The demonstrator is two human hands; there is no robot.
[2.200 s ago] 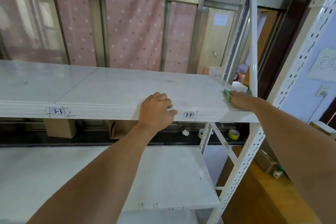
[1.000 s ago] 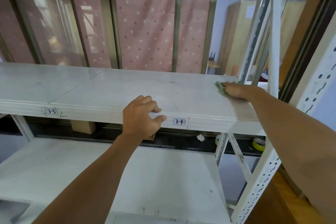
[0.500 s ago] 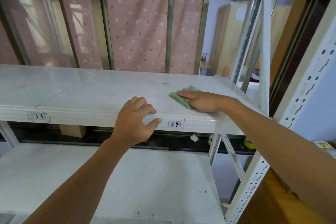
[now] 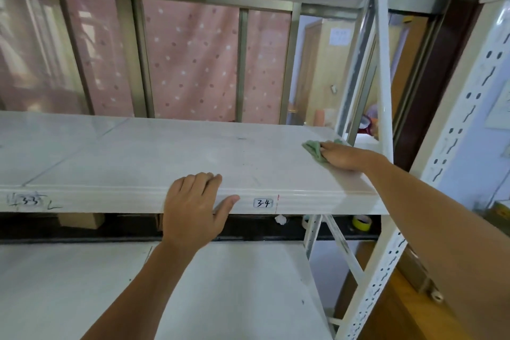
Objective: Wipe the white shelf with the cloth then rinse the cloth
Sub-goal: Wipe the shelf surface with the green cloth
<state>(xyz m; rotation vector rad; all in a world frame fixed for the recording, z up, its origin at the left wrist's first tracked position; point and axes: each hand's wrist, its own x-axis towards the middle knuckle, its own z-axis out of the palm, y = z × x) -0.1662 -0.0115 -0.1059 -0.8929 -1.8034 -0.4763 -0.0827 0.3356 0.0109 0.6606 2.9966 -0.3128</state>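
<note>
Nearest the camera, two bare forearms reached up from below. The left hand [image 4: 193, 210] gripped the front lip of the white shelf [image 4: 154, 157], fingers curled over the top edge and thumb spread along the face, just left of the label marked "3-4" [image 4: 263, 203]. A second label, "3-3" [image 4: 29, 201], sat on the same face far to the left.

Farther back, the right hand [image 4: 340, 156] lay palm down, pressing one green cloth [image 4: 313, 149] onto the shelf near its far right corner, beside the white upright post [image 4: 384, 96]. The cloth was crumpled, its long axis running from near right to far left, its free end pointing left past the fingertips.

Half a second earlier that hand and cloth had been near the front middle of the shelf, close to the left hand; they had since swept right and back. The left hand had kept its hold.

Below, a lower white shelf [image 4: 82, 284] showed. A yellow tape roll [image 4: 362, 221] lay behind. Pink dotted curtains [image 4: 190, 63] hung beyond.
</note>
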